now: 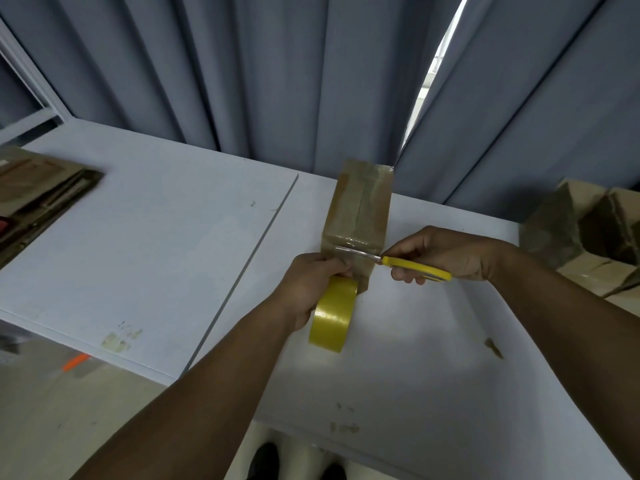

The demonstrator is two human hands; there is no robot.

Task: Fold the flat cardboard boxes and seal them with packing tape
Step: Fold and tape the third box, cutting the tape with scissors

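A small brown cardboard box [360,209] lies on the white surface [156,237], near the far edge and approx. in the middle of the view, w/ its long side pointing away from the person. Its top seam is covered by shiny tape, and the tape also goes over the near end.

The left hand [311,282] holds the yellow tape roll [334,315] just in front of the near end of the box. Its fingers are curled round the upper part of the roll. The roll stands on its edge; if its lower rim touches the surface, I cannot tell. A short strip of tape goes from the roll up to the box.

The right hand [446,252] grips the scissors [415,266] w/ yellow handles, coming from the right side, and its fingers are clamped on the handles. The metal blades point left and lie across the tape at the near top edge of the box. If the blades are apart or together I cannot tell — they show only as one thin line.

Far left on the surface there is a stack of flat cardboard [41,199], partly out of view. At the right edge stand some folded boxes [588,237], well apart from the hands. A small scrap of tape [493,347] lies on the surface, right of the roll & nearer to the person. Behind the surface hangs a grey-blue curtain [242,81] — w/ a bright gap at the right.
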